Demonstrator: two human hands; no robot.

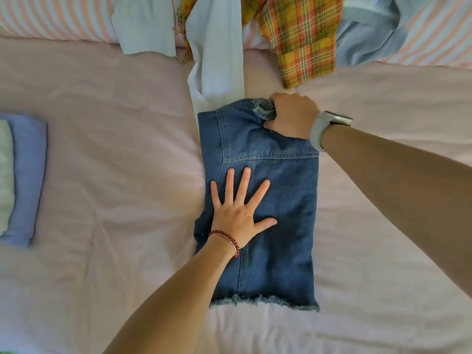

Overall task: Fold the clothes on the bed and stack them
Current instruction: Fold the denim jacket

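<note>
From over the bed, the denim garment point(265, 200) lies mid-mattress, partly folded. The right hand point(291, 116) clutches its frayed far corner in a fist; the left hand point(237, 213), nearer than that grip, presses flat with fingers splayed. Next, I'd guess, that corner gets folded over, then the piece joins the folded stack point(23, 180) well to the left.

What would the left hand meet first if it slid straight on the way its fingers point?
Sliding along the denim garment, the left hand would probably meet the right hand gripping the frayed far corner; the line is approximate.
</note>
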